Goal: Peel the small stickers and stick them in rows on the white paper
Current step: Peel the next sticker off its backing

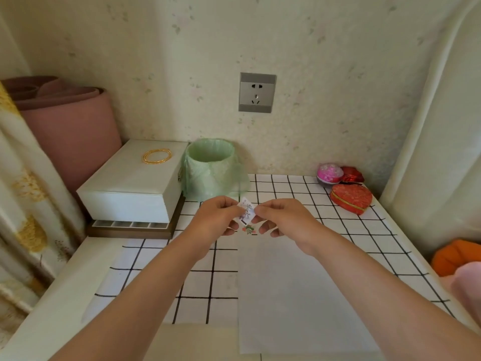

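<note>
Sticker (246, 211) is pinched by left hand (221, 217) and right hand (283, 217), both clamped on it; a corner should be lifted slowly, with paper (299, 295) just under the grip.

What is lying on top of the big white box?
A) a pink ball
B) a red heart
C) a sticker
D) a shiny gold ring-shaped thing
D: a gold bangle lies on the lid of the white box, while the red heart box sits over on the checked cloth.
</note>
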A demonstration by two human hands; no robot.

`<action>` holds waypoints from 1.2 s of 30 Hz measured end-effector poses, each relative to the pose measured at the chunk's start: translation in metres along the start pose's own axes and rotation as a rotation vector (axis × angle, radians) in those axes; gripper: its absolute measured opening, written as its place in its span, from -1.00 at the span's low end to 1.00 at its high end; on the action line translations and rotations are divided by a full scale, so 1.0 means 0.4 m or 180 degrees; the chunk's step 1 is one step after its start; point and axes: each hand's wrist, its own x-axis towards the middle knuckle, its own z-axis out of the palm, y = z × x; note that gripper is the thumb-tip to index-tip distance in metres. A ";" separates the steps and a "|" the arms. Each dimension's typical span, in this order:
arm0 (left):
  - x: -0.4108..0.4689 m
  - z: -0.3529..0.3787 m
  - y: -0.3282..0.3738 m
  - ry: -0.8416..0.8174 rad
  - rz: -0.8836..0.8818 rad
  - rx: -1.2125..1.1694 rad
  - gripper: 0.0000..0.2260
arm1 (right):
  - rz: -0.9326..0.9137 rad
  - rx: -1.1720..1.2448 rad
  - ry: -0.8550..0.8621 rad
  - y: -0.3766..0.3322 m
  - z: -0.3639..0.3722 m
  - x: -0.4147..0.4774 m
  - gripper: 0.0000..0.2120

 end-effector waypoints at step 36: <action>0.039 0.077 0.029 -0.0044 0.0831 0.0114 -0.99 | -0.0129 0.0514 -0.0155 -0.008 -0.086 0.005 -0.80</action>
